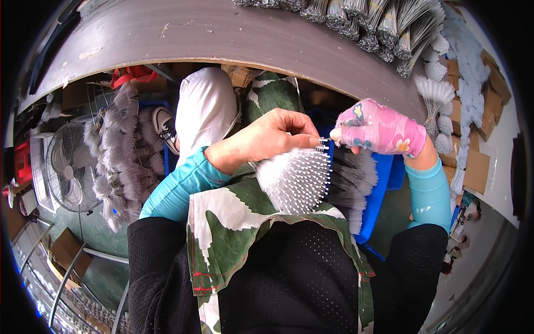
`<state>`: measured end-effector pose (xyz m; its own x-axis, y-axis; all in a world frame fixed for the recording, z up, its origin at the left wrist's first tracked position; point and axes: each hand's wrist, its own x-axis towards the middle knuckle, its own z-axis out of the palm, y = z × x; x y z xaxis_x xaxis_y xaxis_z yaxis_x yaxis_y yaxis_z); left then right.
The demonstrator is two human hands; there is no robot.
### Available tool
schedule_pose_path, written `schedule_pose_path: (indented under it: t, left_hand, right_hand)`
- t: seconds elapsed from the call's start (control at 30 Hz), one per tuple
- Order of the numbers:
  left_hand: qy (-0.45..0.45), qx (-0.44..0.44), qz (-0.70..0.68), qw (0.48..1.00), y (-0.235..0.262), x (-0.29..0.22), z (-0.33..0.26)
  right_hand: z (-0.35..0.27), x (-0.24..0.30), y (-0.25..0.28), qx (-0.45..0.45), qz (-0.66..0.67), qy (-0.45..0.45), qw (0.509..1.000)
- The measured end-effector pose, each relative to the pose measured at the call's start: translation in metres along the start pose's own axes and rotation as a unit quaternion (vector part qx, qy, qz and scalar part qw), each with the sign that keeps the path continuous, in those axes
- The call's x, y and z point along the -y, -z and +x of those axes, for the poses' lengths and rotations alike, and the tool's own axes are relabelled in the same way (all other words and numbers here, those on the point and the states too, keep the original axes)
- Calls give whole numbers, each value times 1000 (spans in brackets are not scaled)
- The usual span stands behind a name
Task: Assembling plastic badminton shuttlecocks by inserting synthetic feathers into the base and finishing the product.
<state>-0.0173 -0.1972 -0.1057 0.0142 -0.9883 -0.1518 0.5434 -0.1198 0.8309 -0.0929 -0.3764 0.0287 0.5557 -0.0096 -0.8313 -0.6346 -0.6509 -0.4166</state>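
A fan-shaped bundle of thin brushes (295, 181) with rows of small white tips rests against my apron, between my arms. My left hand (272, 136), bare, curls over the top of this bundle, its thumb and forefinger pinched together at the upper right edge. My right hand (375, 129), in a pink flowered glove with bare fingertips, is closed just right of those fingers. A thin strand shows between the two hands, too small to name. What lies inside the right fingers is hidden.
A dark worktop (206, 33) curves across the front, with several bundles of looped wire (384, 28) at its far right. Under my right arm, a blue crate (378, 189) stands beside grey brush bundles (353, 181). More brushes (119, 150) and a fan (71, 167) are at left.
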Motion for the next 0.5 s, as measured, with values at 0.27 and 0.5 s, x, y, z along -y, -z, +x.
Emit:
schedule_pose_path:
  t: [0.27, 0.5]
  left_hand:
    - [-5, 3, 30, 1000, 0, 0, 1]
    - [-7, 0, 58, 998, -2, 0, 0]
  right_hand:
    - [3, 3, 0, 25, 9, 3, 1000]
    - [2, 4, -2, 22, -22, 24, 999]
